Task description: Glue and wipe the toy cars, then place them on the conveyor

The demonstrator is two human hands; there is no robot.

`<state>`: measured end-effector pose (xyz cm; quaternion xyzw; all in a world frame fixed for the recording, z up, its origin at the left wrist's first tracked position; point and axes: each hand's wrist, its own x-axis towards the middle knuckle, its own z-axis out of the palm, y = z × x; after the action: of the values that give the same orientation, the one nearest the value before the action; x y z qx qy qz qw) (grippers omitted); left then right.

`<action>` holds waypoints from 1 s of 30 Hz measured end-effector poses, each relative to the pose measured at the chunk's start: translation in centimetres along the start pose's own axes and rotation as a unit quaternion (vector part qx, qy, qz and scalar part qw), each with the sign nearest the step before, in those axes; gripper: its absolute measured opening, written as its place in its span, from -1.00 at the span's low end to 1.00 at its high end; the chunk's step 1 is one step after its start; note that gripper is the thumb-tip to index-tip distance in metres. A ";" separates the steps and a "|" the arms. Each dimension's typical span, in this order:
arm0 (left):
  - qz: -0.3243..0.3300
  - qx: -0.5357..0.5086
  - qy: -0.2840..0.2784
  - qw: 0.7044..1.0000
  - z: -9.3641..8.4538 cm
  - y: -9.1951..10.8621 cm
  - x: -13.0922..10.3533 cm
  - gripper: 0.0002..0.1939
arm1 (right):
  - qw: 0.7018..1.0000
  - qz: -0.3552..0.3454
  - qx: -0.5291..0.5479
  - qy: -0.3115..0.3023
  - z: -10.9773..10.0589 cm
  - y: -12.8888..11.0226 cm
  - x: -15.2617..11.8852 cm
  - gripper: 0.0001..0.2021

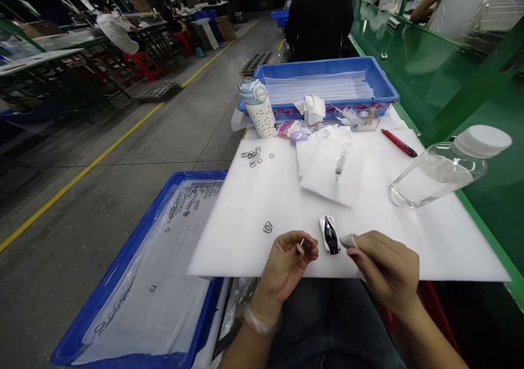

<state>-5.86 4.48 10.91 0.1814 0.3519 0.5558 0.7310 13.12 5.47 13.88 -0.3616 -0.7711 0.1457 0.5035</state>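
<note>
My left hand [286, 265], closed in a pinch, grips a small dark glossy piece [305, 244] whose exact kind I cannot make out. A folded white wipe [348, 240] is pinched between the thumb and fingers of my right hand [387, 265]. Between both hands, a white and black toy car [329, 235] rests on the white foam sheet [229, 243]. Thin black rings [267, 227] lie left of the car. Beyond it, a small applicator or tube [339, 166] lies on white paper [327, 186].
A clear bottle [438, 172] stands at right near a red pen [399, 143]. At the back are a dotted flask [258, 109] and a blue bin [385, 79]. More black rings lie in the blue tray [135, 243] at lower left. A person [319, 17] sits ahead.
</note>
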 end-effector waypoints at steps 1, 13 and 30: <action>0.000 -0.003 0.001 1.000 0.0 -0.1 0.0 -0.60 | 1.000 -0.027 0.009 -0.002 0.5 -0.3 0.4 -0.88; 0.018 0.004 0.012 1.000 0.6 -0.6 0.0 -0.65 | 0.989 -0.106 -0.095 -0.041 1.1 -1.2 1.2 -0.86; 0.405 0.595 0.021 0.694 0.7 -1.1 0.0 -0.87 | 0.972 0.226 -0.041 -0.043 -0.1 2.1 -1.2 -0.90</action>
<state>-4.61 4.25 10.71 0.6919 0.5164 0.4762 0.1671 14.34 6.06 11.94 -0.5397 -0.6960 0.2394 0.4085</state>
